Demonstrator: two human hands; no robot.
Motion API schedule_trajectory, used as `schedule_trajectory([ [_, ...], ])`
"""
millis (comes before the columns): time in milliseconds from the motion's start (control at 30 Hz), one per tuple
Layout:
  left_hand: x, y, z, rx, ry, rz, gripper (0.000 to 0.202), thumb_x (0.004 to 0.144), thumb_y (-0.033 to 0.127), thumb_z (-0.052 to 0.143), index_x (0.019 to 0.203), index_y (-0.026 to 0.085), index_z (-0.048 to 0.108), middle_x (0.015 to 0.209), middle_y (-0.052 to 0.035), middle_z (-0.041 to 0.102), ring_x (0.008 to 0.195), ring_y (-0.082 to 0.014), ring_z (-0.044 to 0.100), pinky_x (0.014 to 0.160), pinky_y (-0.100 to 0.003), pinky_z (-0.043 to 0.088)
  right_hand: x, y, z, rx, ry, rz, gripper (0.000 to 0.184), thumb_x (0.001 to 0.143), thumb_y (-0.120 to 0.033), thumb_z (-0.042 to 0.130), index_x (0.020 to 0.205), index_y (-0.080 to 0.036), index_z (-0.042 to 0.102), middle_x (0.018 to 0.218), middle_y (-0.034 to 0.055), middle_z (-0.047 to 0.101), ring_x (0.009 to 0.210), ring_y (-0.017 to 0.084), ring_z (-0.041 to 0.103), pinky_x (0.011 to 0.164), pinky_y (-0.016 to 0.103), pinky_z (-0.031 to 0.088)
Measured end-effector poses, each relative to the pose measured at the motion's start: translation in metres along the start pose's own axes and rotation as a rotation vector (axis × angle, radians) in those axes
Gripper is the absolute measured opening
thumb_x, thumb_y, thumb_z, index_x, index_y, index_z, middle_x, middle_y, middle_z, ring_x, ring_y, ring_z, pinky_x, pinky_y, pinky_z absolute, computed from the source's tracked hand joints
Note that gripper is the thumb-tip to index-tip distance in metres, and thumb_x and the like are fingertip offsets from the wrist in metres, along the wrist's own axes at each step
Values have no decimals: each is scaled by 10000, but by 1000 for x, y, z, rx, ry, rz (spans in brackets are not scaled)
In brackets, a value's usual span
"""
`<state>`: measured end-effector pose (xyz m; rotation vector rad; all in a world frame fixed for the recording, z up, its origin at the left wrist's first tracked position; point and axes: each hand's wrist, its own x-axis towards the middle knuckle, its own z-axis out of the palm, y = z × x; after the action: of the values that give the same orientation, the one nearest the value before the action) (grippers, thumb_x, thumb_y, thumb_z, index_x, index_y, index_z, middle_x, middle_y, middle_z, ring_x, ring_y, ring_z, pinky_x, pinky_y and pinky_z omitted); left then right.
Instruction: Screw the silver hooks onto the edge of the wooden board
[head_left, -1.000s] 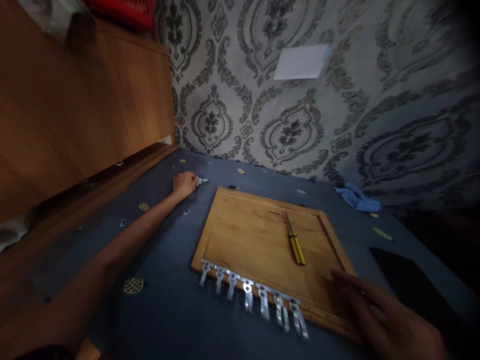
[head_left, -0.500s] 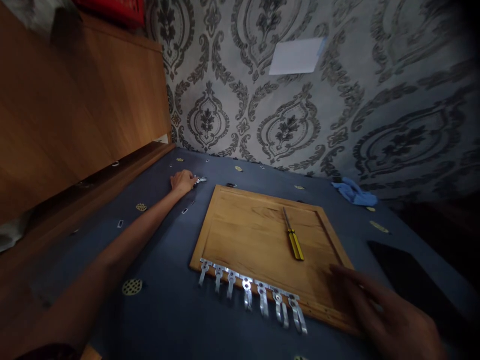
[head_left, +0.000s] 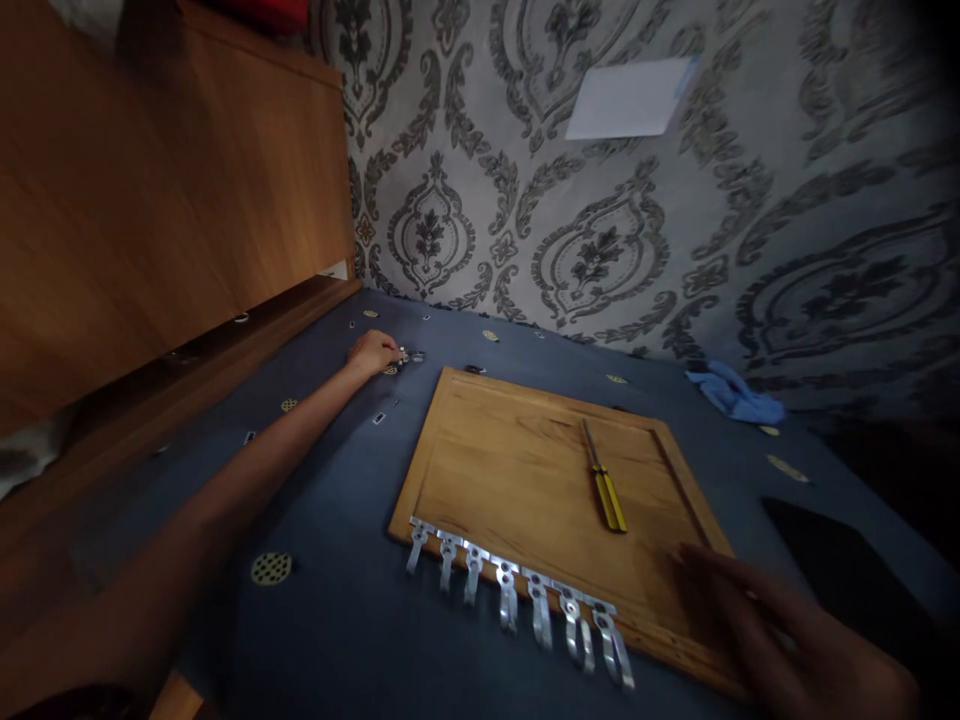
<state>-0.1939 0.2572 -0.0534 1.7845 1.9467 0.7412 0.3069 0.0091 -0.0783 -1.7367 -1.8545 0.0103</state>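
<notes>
My left hand (head_left: pixel 373 352) is stretched far out over the blue carpet, its fingers closed on a small shiny metal part (head_left: pixel 409 356) near the wall. My right hand (head_left: pixel 780 640) lies on the near right corner of a wooden panel (head_left: pixel 517 480), fingers spread and flat. A yellow-handled screwdriver (head_left: pixel 606 490) lies on the panel. A row of several metal hooks (head_left: pixel 517 600) runs along the panel's near edge.
A wooden cabinet side (head_left: pixel 150 200) rises at the left, patterned wallpaper (head_left: pixel 600 220) behind. A blue cloth (head_left: pixel 735 395) lies at the back right, a dark flat object (head_left: pixel 847 580) at the right. Round perforated discs (head_left: pixel 270 568) and small metal bits are scattered on the carpet.
The view has shifted slightly. My left hand has nudged a little to the right with the small metal part. My right hand stays on the panel's corner.
</notes>
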Motion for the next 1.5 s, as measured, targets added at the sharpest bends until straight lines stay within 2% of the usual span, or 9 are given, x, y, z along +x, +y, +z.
schedule_trajectory([
  [300, -31, -23, -23, -71, -135, 228, 376, 993, 390, 659, 1293, 168, 618, 1301, -98, 642, 1109, -254, 667, 930, -460, 590, -3, 9, 3, 21, -53, 6, 480, 890, -621, 497, 1085, -296, 792, 1114, 34, 817, 948, 313, 800, 835, 423, 670],
  [533, -43, -29, -21, -34, -187, 337, 371, 995, 387, 657, 1294, 170, 616, 1300, -101, 642, 1108, -249, 667, 934, -462, 588, -5, 13, 5, 13, -56, -7, 501, 906, -630, 470, 1094, -292, 788, 1114, 40, 817, 929, 309, 802, 806, 423, 676],
  [667, -43, -30, -27, 3, -197, 359, 369, 996, 387, 655, 1291, 168, 616, 1290, -101, 646, 1098, -245, 670, 927, -458, 591, -6, 15, 7, 9, -56, -16, 478, 907, -613, 482, 1103, -295, 781, 1145, 30, 810, 970, 301, 797, 805, 405, 674],
  [800, -32, -25, -29, 48, -130, 354, 372, 997, 391, 654, 1292, 168, 617, 1292, -99, 645, 1101, -249, 669, 928, -459, 590, -5, 18, 9, -13, -83, -22, 496, 915, -609, 460, 1127, -290, 776, 1156, 42, 807, 982, 302, 796, 786, 406, 674],
  [933, -11, -13, -19, 92, -50, 343, 379, 997, 387, 654, 1305, 171, 609, 1307, -105, 637, 1113, -249, 665, 937, -466, 587, -3, 14, 6, -14, -55, 3, 509, 901, -628, 456, 1076, -292, 797, 1108, 49, 818, 930, 300, 805, 749, 392, 676],
  [1100, 6, -1, -5, 145, -42, 337, 368, 1000, 385, 650, 1301, 178, 613, 1312, -105, 637, 1114, -245, 664, 940, -463, 587, -1, 6, 1, 9, -42, -16, 495, 903, -625, 467, 1054, -298, 807, 1070, 38, 825, 877, 289, 809, 768, 380, 676],
  [1500, -17, -8, -15, 148, -42, 356, 367, 999, 387, 651, 1296, 175, 615, 1305, -103, 640, 1109, -246, 666, 936, -461, 588, -3, 1, 0, -2, -46, -36, 479, 908, -616, 470, 1061, -305, 799, 1078, 31, 823, 894, 292, 804, 780, 381, 672],
])
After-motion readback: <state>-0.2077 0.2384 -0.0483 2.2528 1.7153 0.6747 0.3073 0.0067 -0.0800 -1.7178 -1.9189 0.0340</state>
